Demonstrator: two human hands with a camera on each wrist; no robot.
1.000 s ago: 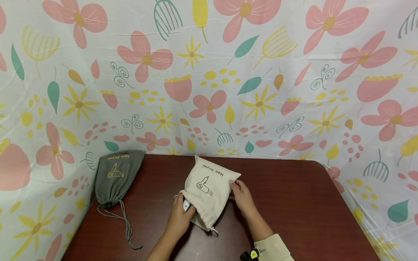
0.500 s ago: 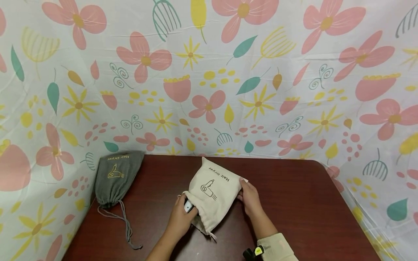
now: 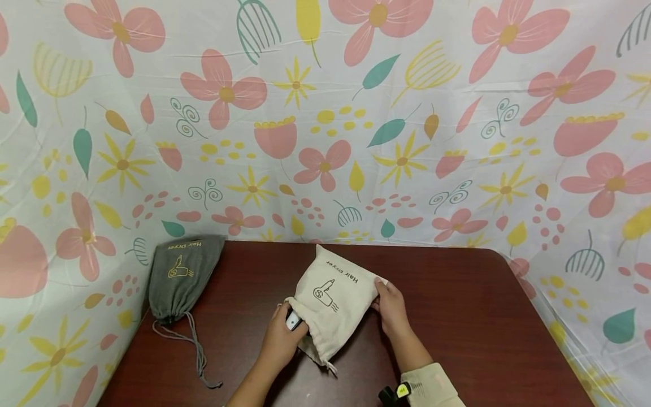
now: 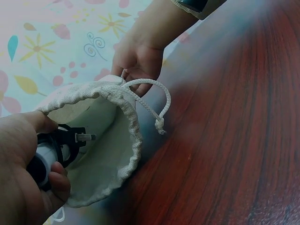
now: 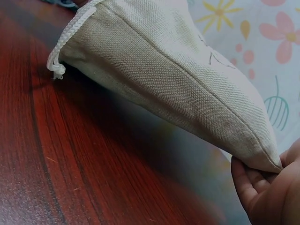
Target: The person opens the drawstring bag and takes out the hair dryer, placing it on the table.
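Observation:
A cream drawstring bag [image 3: 338, 302] printed "Hair Dryer" is held tilted over the table, its gathered mouth toward me. My left hand [image 3: 277, 339] is at the mouth, its fingers curled round the white-and-black handle of a hair dryer [image 4: 46, 155]. Beside those fingers, in the left wrist view, a black plug [image 4: 72, 136] with metal prongs sticks out by the wrapped cord. The dryer's far part is hidden by the bag and hand. My right hand [image 3: 393, 310] pinches the bag's closed far corner. White drawstring [image 4: 166, 96] loops from the mouth and ends in a knot.
On the left of the dark red wooden table [image 3: 458, 316] lies a grey drawstring bag [image 3: 178, 282], also printed "Hair Dryer", its grey cord [image 3: 198, 350] trailing toward me. A flower-patterned cloth [image 3: 325, 113] hangs behind the table and along both sides.
Over the first half second, the right hand and the cream bag shifted slightly right and toward me. Since then both hands are nearly still, the left keeping its grip on the hair dryer.

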